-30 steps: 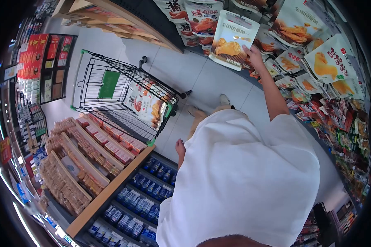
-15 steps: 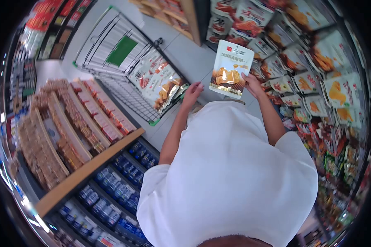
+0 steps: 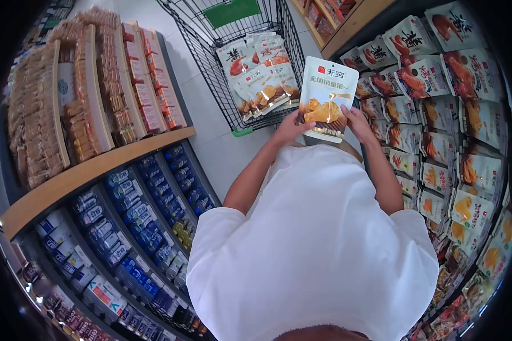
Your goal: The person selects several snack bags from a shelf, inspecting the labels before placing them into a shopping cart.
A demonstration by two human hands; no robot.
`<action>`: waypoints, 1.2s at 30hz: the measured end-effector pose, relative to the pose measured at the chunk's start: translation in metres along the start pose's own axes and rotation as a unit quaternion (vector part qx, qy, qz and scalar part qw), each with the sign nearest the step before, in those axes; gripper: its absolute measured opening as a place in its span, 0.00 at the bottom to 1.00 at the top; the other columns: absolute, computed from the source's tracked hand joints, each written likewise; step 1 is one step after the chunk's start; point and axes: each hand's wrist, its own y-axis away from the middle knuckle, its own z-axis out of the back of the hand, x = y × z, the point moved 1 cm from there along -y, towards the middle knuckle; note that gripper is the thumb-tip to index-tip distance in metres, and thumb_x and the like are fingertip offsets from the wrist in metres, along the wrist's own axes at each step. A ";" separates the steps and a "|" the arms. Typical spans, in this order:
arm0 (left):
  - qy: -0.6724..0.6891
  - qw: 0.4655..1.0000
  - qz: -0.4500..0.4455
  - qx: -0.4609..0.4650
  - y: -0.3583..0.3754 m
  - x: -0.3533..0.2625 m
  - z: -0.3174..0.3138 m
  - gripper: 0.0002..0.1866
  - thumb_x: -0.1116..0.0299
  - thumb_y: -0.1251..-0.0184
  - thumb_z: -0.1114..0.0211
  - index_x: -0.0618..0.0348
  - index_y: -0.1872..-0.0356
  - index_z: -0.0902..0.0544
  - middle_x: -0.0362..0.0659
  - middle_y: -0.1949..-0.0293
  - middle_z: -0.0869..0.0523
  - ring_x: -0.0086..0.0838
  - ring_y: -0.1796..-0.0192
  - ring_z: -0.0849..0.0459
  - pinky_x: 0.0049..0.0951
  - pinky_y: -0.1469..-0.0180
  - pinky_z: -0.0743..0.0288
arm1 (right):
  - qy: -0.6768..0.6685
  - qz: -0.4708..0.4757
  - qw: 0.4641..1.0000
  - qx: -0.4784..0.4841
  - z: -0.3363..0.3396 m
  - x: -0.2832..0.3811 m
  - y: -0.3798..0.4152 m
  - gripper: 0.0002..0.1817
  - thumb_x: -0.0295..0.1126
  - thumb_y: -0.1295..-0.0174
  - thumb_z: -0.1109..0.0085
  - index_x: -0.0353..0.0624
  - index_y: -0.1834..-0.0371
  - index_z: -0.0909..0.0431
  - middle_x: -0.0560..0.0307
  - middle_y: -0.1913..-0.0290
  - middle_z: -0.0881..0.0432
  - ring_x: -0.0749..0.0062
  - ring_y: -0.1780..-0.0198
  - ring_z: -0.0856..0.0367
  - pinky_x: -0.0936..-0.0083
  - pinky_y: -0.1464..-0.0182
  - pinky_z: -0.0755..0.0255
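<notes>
Left hand: I see the left hand (image 3: 290,128) pinching the lower left edge of a snack pouch, its thumb laid over the front; the fingers behind are hidden from me
Right hand: across from it, the right hand (image 3: 360,125) grasps the same pouch by its right edge, thumb on the front, a little higher than the left thumb
Chicken pouch: the chicken snack pouch (image 3: 328,94) is held up in front of the body between both hands, its printed front facing my camera, pale at the top with a red logo and Chinese lettering, golden-brown chicken pieces pictured below
White T-shirt: just behind the hands, the white T-shirt (image 3: 313,227) fills the lower middle of my view
Shopping cart: ahead and to the left, near the held pouch, I have a black wire shopping cart (image 3: 209,79) with a green panel (image 3: 231,12); white snack pouches (image 3: 261,79) lie overlapping inside
Pouch rack: to the right, rows of hanging pouches (image 3: 432,145) crowd the rack
Left display: bagged snacks (image 3: 34,113) fill slanted bins above a wooden ledge (image 3: 102,165), with blue-labelled drinks (image 3: 133,199) in rows below
Floor: grey tile floor (image 3: 213,156) shows between display and cart
</notes>
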 end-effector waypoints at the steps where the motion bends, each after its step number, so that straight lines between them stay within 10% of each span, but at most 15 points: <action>1: -0.006 0.999 0.027 -0.020 0.002 0.002 0.012 0.32 0.61 0.45 0.31 0.65 0.42 0.32 0.41 0.49 0.23 0.24 0.46 0.27 0.26 0.41 0.36 | 0.046 -0.006 0.999 -0.001 -0.008 0.002 -0.005 0.21 0.47 0.35 0.52 0.39 0.52 0.25 0.60 0.55 0.22 0.79 0.53 0.25 0.79 0.48 0.33; 11: -0.044 0.927 -0.022 -0.373 0.036 0.020 0.129 0.25 0.62 0.42 0.34 0.62 0.46 0.28 0.42 0.54 0.21 0.25 0.53 0.24 0.24 0.48 0.32 | 0.171 -0.082 0.981 -0.044 0.014 -0.023 -0.016 0.19 0.47 0.34 0.55 0.47 0.51 0.25 0.66 0.54 0.20 0.81 0.55 0.24 0.77 0.50 0.35; 19: -0.135 0.914 0.079 -0.375 0.023 0.068 0.209 0.24 0.60 0.45 0.32 0.62 0.49 0.26 0.40 0.61 0.21 0.24 0.59 0.25 0.26 0.55 0.30 | 0.067 -0.170 0.960 -0.215 0.179 -0.211 0.037 0.12 0.41 0.38 0.52 0.50 0.58 0.23 0.68 0.65 0.20 0.81 0.67 0.24 0.83 0.69 0.36; 36: -0.189 0.919 0.193 -0.287 -0.084 0.155 0.244 0.25 0.66 0.46 0.31 0.59 0.47 0.27 0.38 0.64 0.22 0.23 0.68 0.25 0.25 0.69 0.28 | 0.160 -0.066 0.950 -0.259 0.083 -0.216 0.153 0.14 0.37 0.36 0.51 0.37 0.59 0.22 0.57 0.61 0.20 0.75 0.60 0.23 0.80 0.54 0.33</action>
